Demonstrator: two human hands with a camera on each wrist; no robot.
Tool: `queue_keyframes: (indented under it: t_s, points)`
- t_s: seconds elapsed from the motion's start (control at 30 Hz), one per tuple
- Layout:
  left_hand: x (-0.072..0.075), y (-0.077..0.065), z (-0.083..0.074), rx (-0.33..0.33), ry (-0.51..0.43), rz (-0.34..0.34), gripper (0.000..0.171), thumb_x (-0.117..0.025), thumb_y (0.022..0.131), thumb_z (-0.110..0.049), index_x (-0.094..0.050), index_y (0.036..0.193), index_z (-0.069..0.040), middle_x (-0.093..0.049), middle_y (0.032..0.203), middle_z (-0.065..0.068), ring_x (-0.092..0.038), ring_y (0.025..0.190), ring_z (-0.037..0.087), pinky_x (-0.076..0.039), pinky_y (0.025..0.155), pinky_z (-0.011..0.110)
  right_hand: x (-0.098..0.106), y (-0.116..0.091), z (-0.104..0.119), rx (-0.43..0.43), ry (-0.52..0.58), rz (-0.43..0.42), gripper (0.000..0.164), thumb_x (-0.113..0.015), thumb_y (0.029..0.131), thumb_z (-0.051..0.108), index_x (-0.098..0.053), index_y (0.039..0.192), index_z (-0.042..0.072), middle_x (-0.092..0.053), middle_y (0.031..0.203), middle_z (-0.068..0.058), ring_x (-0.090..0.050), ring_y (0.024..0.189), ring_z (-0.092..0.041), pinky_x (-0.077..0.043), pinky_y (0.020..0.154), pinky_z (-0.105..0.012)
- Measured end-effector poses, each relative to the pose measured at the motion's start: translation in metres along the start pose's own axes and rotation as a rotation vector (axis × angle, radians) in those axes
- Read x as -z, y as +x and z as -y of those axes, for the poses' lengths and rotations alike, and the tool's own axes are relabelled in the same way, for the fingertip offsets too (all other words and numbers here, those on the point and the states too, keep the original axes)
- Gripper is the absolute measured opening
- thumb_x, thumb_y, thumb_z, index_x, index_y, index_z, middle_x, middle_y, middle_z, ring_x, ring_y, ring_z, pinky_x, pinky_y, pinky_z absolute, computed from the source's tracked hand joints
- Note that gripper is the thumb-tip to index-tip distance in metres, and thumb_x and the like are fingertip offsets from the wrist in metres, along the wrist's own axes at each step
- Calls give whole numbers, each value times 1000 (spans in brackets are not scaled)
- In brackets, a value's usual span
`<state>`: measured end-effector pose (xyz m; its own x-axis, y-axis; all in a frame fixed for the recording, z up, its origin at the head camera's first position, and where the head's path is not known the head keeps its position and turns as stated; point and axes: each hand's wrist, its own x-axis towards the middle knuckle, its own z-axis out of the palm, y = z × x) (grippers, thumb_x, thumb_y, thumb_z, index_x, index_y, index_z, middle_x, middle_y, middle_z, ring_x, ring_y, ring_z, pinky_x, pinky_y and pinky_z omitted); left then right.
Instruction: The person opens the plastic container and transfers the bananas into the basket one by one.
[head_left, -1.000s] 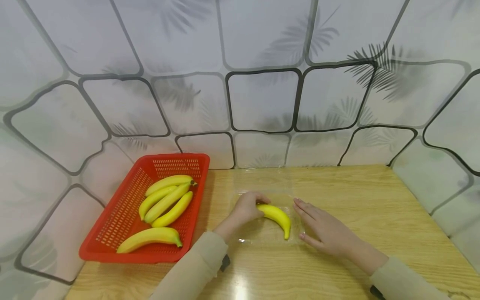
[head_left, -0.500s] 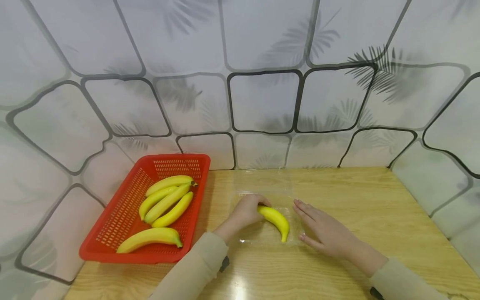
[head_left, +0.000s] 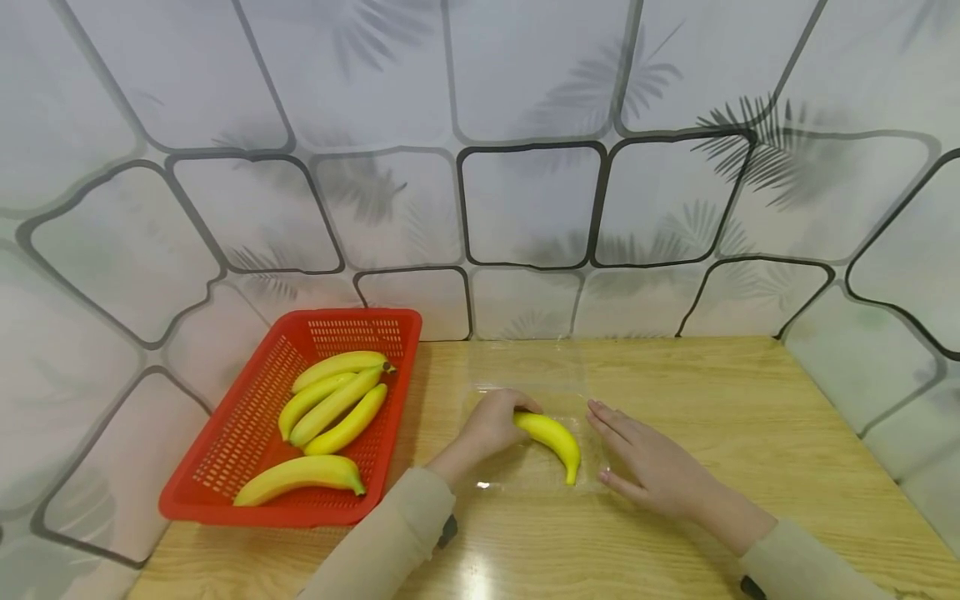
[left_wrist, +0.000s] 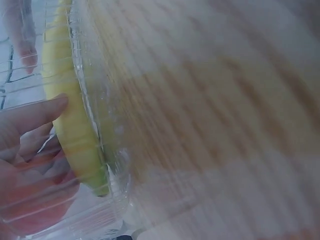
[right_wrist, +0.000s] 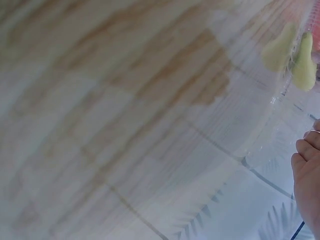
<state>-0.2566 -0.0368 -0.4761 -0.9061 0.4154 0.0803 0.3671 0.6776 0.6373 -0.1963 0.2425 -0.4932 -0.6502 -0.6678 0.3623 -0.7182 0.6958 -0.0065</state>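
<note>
A clear plastic clamshell box [head_left: 528, 482] lies on the table with its see-through lid [head_left: 525, 364] folded back toward the wall. Inside its base is a yellow banana [head_left: 557, 442], curved, its free end pointing toward the person. My left hand [head_left: 493, 425] pinches the banana's far end; the left wrist view shows the thumb [left_wrist: 57, 106] against the peel, seen through clear plastic. At the box's right side my right hand [head_left: 654, 468] lies with straight fingers, fingertips right at the wall. It appears at the edge of the right wrist view, where the fingers [right_wrist: 310, 150] are partly cut off.
A red plastic basket [head_left: 167, 500] stands to the left, holding several bananas [head_left: 337, 408], with one lying apart [head_left: 300, 477] near its front. The wooden table [head_left: 750, 400] meets patterned walls [head_left: 528, 204] at the back and sides.
The banana's free end has swung slightly left and partly back, in the left hand's grip. Both hands stay almost in place.
</note>
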Motion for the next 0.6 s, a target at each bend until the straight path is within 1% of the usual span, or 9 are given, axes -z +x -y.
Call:
queue_keyframes:
  t_s: [0.1,0.13,0.2,0.23,0.43,0.6]
  points:
    - [-1,0,1,-4,11,-8,34,-84,83,7,-81,115,-6,-79,119,9,-71,117,26,-58,107,41,0,0,0,2,10,0,81,-75,98,32,-38,163,2,-43,167,-19,-51,148,-34,-17,131,-23]
    - [-1,0,1,-5,13,-10,35,-84,83,7,-81,115,-7,-79,119,8,-71,117,26,-58,107,41,0,0,0,1,13,0,81,-75,98,31,-38,163,2,-43,167,-19,-51,148,-34,-10,131,-19]
    - [0,0,0,-8,9,-13,34,-84,83,7,-81,115,-6,-79,120,9,-71,118,27,-58,107,41,0,0,0,6,12,-7,81,-75,98,31,-38,163,2,-43,167,-19,-51,148,-35,-5,130,-16]
    - [0,0,0,-7,11,-13,34,-84,84,7,-81,115,-7,-79,120,9,-71,118,27,-58,107,41,0,0,-1,6,18,-8,82,-76,97,31,-37,163,2,-43,167,-19,-51,148,-35,1,128,-14]
    - [0,-1,-1,-5,8,-13,35,-83,85,7,-81,117,-6,-79,122,9,-70,121,27,-57,109,41,0,0,-1,17,14,-19,82,-76,96,31,-38,163,2,-45,165,-20,-52,147,-35,6,127,-11]
    - [0,-3,0,-6,-15,-13,35,-84,84,6,-80,118,-5,-78,122,11,-70,121,29,-56,109,43,0,0,-1,15,23,-14,82,-77,96,30,-38,163,2,-44,166,-20,-52,147,-35,5,128,-11]
